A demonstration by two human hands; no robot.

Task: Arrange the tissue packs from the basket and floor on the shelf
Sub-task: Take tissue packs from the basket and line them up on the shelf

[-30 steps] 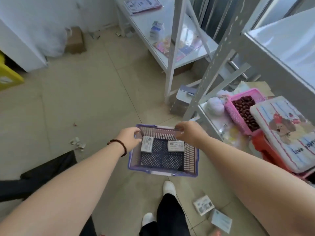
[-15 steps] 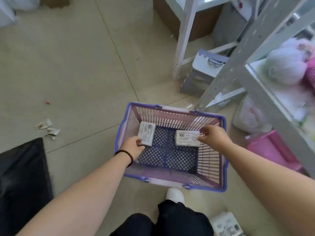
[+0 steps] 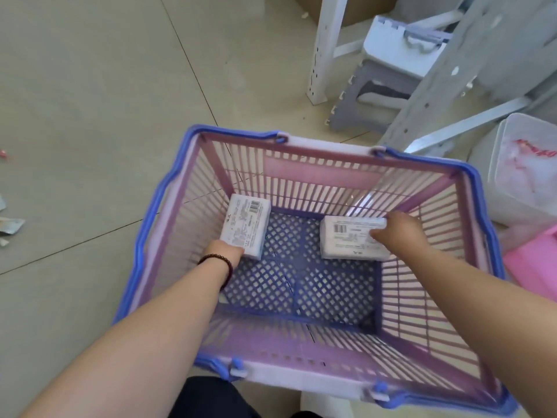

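Observation:
A purple and blue slatted basket [image 3: 304,173] stands on the tiled floor below me. Two white tissue packs lie on its mesh bottom. My left hand [image 3: 224,251] reaches in and grips the near end of the left tissue pack [image 3: 245,223]. My right hand [image 3: 398,233] is closed over the right tissue pack [image 3: 346,239], thumb on top and fingers around its far edge. Both packs still touch the basket floor. The white shelf leg [image 3: 324,46] rises beyond the basket.
A grey folding step stool [image 3: 388,70] and a slanted grey perforated shelf upright [image 3: 470,64] stand behind the basket. A clear lidded plastic box [image 3: 524,176] and a pink bin [image 3: 533,260] sit at the right. Paper scraps [image 3: 10,227] lie on the floor at left.
My head has dropped closer to the basket. Both hands went from the basket rim down inside, and each has closed on a tissue pack.

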